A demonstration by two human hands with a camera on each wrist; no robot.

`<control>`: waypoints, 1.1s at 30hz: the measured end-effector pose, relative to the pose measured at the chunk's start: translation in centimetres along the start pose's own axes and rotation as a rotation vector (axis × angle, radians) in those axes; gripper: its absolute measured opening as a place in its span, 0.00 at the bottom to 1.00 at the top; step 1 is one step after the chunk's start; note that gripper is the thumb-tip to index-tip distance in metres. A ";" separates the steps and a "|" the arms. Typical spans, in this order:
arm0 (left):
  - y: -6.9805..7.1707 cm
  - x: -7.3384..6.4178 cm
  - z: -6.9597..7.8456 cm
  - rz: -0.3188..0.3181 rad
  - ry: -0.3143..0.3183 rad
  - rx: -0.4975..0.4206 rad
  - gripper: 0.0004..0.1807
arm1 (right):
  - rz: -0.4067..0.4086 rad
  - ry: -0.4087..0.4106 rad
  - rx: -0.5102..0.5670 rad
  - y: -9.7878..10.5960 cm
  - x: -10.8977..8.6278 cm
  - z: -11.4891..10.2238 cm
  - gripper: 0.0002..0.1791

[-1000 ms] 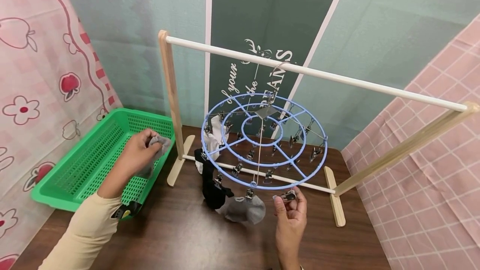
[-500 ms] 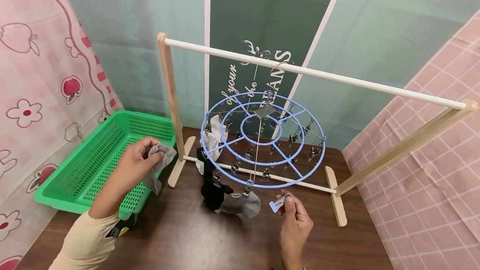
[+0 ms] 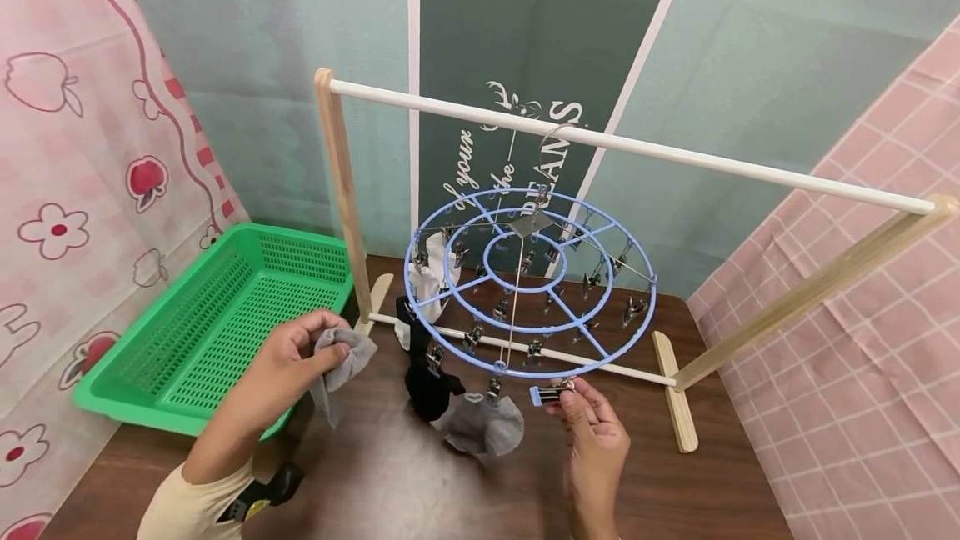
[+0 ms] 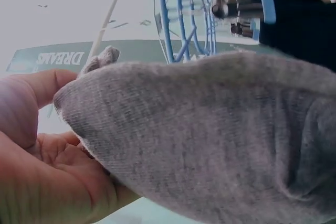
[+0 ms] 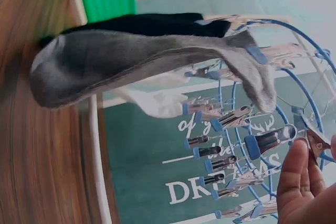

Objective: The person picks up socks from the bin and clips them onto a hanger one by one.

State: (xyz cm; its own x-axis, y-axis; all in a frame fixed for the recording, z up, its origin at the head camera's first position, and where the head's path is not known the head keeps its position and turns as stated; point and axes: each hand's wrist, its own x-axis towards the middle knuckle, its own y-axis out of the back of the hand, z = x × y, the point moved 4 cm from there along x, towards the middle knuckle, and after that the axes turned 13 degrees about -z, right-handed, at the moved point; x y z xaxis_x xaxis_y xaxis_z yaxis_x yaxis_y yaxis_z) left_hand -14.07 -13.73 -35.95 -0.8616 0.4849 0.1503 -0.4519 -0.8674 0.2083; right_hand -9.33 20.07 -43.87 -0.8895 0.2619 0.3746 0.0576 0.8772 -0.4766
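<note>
My left hand (image 3: pixel 296 365) pinches a grey sock (image 3: pixel 347 355) between thumb and fingers, in front of the green basket. The sock spreads across most of the left wrist view. My right hand (image 3: pixel 597 440) pinches a metal clip (image 3: pixel 551 394) with blue tips, just under the near rim of a round blue clip hanger (image 3: pixel 540 374). Left of that clip, another grey sock (image 3: pixel 483 427) hangs from the hanger. Beside it are a black sock (image 3: pixel 429 390) and, farther back, a white sock (image 3: pixel 435 269). Several other clips dangle without socks.
The hanger hooks over the white bar (image 3: pixel 675 157) of a wooden rack, whose right foot (image 3: pixel 675 398) stands beyond my right hand. A green slotted basket (image 3: pixel 97 398) sits at the left on the brown table (image 3: pixel 420 498). Curtains enclose the back and sides.
My left hand has carried the grey sock away from the basket, rightward and toward me. My right hand keeps hold of a clip, shifted slightly right and turned so its blue tips point left.
</note>
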 end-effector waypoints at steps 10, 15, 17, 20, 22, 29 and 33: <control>-3.2 -0.4 -1.8 -0.080 -0.037 -0.033 0.03 | 0.016 -0.159 0.275 0.2 0.4 0.2 0.11; -4.3 -0.3 -2.6 -0.114 -0.053 -0.050 0.04 | -0.004 -0.206 0.351 0.2 0.5 0.2 0.11; -4.5 -0.3 -2.8 -0.127 -0.061 -0.049 0.04 | -0.013 -0.220 0.377 0.2 0.4 0.3 0.11; -4.9 -0.3 -2.8 -0.150 -0.068 -0.046 0.04 | -0.030 -0.223 0.400 0.2 0.3 0.4 0.11; -5.0 -0.3 -2.7 -0.162 -0.069 -0.047 0.03 | -0.041 -0.221 0.393 0.2 0.3 0.4 0.11; -5.4 -0.4 -2.9 -0.180 -0.014 -0.017 0.02 | -0.061 -0.205 0.326 -0.5 0.1 0.5 0.13; -5.7 -0.4 -3.0 -0.189 0.024 0.004 0.01 | -0.073 -0.200 0.297 -0.7 0.0 0.6 0.14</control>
State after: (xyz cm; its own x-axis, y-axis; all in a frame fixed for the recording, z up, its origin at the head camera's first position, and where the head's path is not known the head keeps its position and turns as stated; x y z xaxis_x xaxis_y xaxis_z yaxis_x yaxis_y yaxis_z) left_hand -11.85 -9.37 -40.13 -0.7666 0.6364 0.0850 -0.6054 -0.7606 0.2345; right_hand -9.68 19.18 -44.01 -0.9590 0.0937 0.2674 -0.1173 0.7279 -0.6756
